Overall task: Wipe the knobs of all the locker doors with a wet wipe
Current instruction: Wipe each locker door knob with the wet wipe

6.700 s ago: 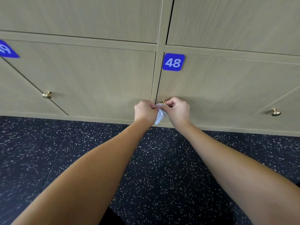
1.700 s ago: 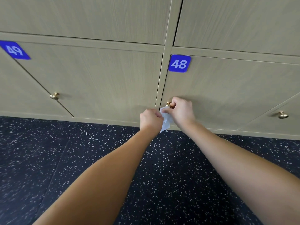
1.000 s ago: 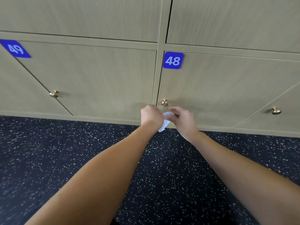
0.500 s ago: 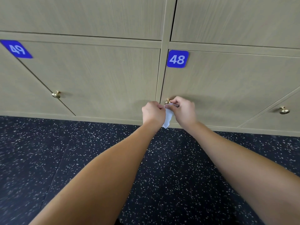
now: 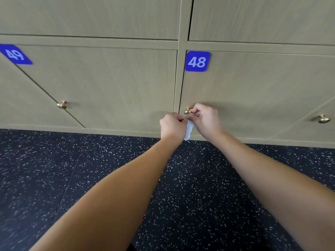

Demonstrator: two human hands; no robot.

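A small brass knob [image 5: 187, 111] sticks out of the locker door labelled 48 [image 5: 197, 61], near its left edge. Just below it both hands hold a white wet wipe [image 5: 189, 129]. My left hand [image 5: 172, 125] pinches its left corner and my right hand [image 5: 207, 119] pinches its top edge beside the knob. The wipe's lower part hangs loose between the two fists. The right thumb and forefinger are next to the knob; whether they touch it cannot be told.
Beige wood-grain lockers fill the upper view. Door 49 [image 5: 16, 54] has a brass knob [image 5: 62, 105] at the left, and another knob [image 5: 323, 119] shows at the far right. A dark speckled floor [image 5: 90, 169] runs below the lockers.
A second ago both hands with the wipe were lower, clear of knob 48. They have risen back up to it, and the right hand now sits beside the knob.
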